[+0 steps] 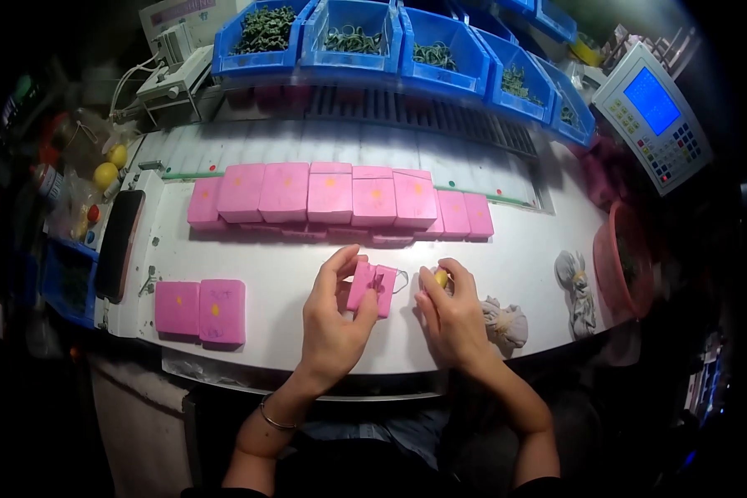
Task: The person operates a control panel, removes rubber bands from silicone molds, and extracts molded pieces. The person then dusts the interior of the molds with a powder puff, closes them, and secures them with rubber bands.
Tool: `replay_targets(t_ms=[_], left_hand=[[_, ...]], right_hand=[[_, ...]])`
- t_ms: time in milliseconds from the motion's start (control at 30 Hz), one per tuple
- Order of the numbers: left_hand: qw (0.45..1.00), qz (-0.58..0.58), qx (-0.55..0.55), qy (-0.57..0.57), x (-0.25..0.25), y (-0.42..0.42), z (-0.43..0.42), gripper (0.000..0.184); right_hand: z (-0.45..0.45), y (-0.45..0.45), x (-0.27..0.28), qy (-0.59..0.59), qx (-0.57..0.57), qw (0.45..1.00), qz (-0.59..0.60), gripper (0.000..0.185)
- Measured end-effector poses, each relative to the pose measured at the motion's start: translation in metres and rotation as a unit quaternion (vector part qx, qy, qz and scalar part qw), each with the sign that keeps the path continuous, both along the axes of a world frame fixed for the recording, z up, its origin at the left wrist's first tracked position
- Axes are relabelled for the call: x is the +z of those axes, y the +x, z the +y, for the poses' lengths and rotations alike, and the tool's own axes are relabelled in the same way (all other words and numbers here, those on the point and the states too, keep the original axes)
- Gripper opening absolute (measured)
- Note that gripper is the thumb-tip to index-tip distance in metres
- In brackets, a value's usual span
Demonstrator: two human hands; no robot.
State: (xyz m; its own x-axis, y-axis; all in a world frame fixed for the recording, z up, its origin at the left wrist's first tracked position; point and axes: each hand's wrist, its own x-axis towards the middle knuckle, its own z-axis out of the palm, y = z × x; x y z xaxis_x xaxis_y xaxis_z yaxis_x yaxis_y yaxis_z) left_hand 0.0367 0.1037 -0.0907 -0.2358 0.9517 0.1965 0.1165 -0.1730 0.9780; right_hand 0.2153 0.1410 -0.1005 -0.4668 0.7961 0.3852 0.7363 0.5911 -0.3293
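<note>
Bright and glossy, the white table (278, 282) curves across the middle of the frame with a dark room around it. At upper left, yellow balls (105, 175) sit among crumpled clear plastic (81, 199); below and right of them lies a long black slab (124, 245) with rounded corners. Two pink blocks (222, 311), matte and squarish, stand side by side at lower left, each dabbed with yellow. Similar blocks make a row (330, 192) across the centre, a low wall beyond the hands. Behind it, along the top, blue plastic bins (349, 64) hold curly green bits.

At the middle I see the left hand (336, 319) pinching a small, notched pink piece (359, 286) between thumb and fingers. Just right of it shows a thin wire loop (403, 280); whether it is fixed to the piece I can't tell. The right hand (455, 319) has its fingers drawn in on a small yellow bit (441, 277), mostly hidden. Beside that hand lies a wrinkled grey bundle (505, 322), a second bundle (574, 290) farther right. Toward the right edge stands a round pink basin (612, 282), and above it a tilted keypad (654, 112) with a glowing blue screen.
</note>
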Motion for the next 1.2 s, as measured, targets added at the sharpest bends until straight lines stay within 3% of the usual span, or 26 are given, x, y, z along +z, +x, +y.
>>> replay_targets(t_ms=[67, 100, 233, 333, 467, 533, 600, 767, 867, 933, 1000, 1033, 1100, 1200], left_hand=[[1.000, -0.013, -0.020, -0.014, 0.006, -0.007, -0.003, 0.044], [0.998, -0.028, -0.041, -0.031, 0.008, -0.010, -0.005, 0.044], [0.996, -0.052, -0.068, -0.026, 0.007, -0.014, -0.007, 0.041], [0.994, -0.081, -0.071, -0.031, 0.009, -0.001, -0.007, 0.041], [0.996, -0.025, -0.090, 0.008, -0.004, 0.007, -0.008, 0.040], [0.994, -0.044, -0.095, -0.028, 0.000, 0.007, -0.009, 0.041], [0.988, -0.118, -0.102, -0.015, -0.007, 0.008, -0.009, 0.040], [0.989, -0.106, -0.099, 0.012, -0.022, 0.010, -0.010, 0.047], [0.984, -0.150, -0.083, 0.039, -0.024, 0.014, -0.009, 0.054], [0.986, -0.135, -0.081, 0.049, -0.025, 0.012, -0.008, 0.056], [0.988, -0.118, -0.073, 0.072, -0.027, 0.011, -0.009, 0.060], [0.992, -0.051, -0.073, 0.084, -0.032, 0.007, -0.009, 0.063], [0.991, -0.060, -0.076, 0.096, -0.029, 0.009, -0.009, 0.065], [0.984, -0.109, -0.090, 0.106, -0.031, 0.008, -0.013, 0.069]], right_hand=[[-0.004, 0.003, 0.004, -0.087, -0.025, 0.991, 0.101, 0.044], [-0.007, 0.004, 0.010, -0.037, -0.029, 0.993, 0.108, 0.047], [-0.007, 0.013, 0.005, -0.001, 0.022, 1.000, 0.015, 0.044], [-0.002, 0.005, 0.000, 0.050, 0.028, 0.998, 0.001, 0.041], [-0.016, 0.002, 0.001, 0.091, 0.083, 0.992, 0.005, 0.042], [-0.023, 0.004, -0.005, 0.069, 0.097, 0.993, 0.011, 0.046], [-0.027, 0.008, -0.008, 0.013, 0.117, 0.993, -0.001, 0.051], [-0.007, 0.010, 0.031, -0.123, 0.130, 0.974, 0.141, 0.052], [0.002, -0.009, 0.047, -0.214, 0.134, 0.946, 0.202, 0.038], [0.012, -0.016, 0.048, -0.357, 0.142, 0.905, 0.182, 0.028], [0.019, -0.018, 0.047, -0.354, 0.150, 0.903, 0.193, 0.024], [0.020, -0.020, 0.051, -0.400, 0.130, 0.885, 0.200, 0.024], [0.026, -0.023, 0.050, -0.483, 0.085, 0.841, 0.228, 0.022], [0.035, -0.030, 0.040, -0.461, 0.077, 0.853, 0.234, 0.018]])
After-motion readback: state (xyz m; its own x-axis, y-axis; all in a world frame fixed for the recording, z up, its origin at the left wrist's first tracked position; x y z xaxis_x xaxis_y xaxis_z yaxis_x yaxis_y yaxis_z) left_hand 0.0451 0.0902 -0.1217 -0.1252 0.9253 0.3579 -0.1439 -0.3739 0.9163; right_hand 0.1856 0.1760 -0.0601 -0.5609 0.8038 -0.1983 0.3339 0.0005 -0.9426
